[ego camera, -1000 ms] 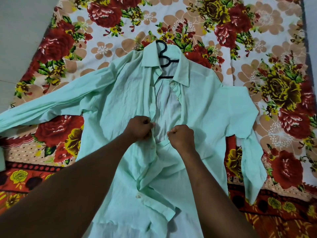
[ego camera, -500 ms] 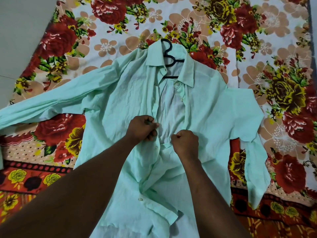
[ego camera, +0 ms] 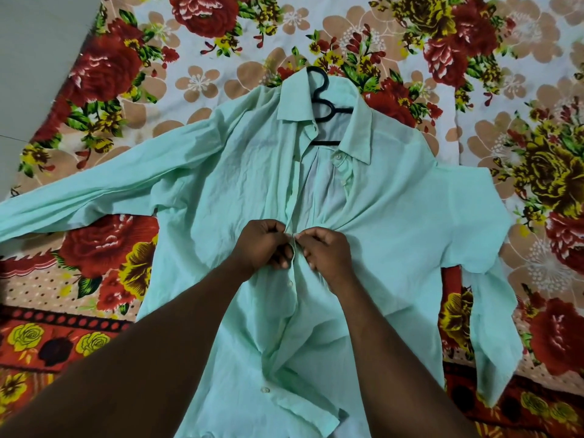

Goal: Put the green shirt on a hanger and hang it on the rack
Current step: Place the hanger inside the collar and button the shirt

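Left hand (ego camera: 264,245): fingers curled, pinching one front edge of the green shirt (ego camera: 395,232). Right hand (ego camera: 327,248): likewise pinching the opposite front edge. The two edges meet between the thumbs at mid-chest. Judged: a button is being fastened there, though the button itself is hidden by the fingers.

Shirt lies face-up and spread out. The black hanger (ego camera: 322,99) is inside it, with its hook showing through the open collar (ego camera: 297,102) at 12 o'clock from the hands.

Risks, as judgement:
- The fronts below the hands, at 6 o'clock, are twisted and folded over, so the button could go into the wrong hole.
- The cloth looks thin and creased, so the pinch may slip before the button seats.
- Pulling the fronts inward could drag the shoulders off the hanger arms.
- The upper button (ego camera: 337,157) is undone, so the neck may gape when the shirt is lifted.
- The sleeve (ego camera: 493,327) at 4 o'clock is doubled back and may trail or catch.

Surface: floral sheet (ego camera: 221,58) with red roses, yellow and tan blossoms on a pale ground, and a red patterned border nearest the person. Plain grey floor (ego camera: 31,58) at 10 o'clock. No rack in view.
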